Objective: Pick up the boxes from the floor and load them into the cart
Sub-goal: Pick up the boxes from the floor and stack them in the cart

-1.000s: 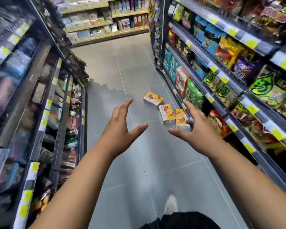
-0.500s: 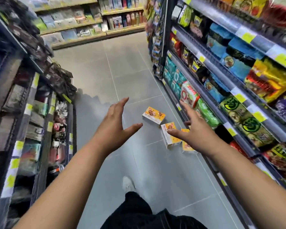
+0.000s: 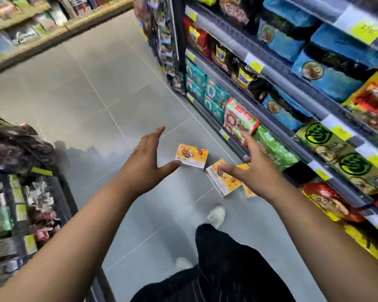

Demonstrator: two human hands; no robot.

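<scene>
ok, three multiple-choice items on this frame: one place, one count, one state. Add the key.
1. Where are the orange boxes? A in a cart; B on the floor beside the right shelf; C on a shelf.
2. How many orange boxes show? A one; B five; C three.
3. The left hand and right hand are: A open, holding nothing; B each gripping a box; C fists.
B: they lie on grey tile at the shelf's foot. C: three show, one partly behind the right hand. A: fingers spread, nothing held.
</scene>
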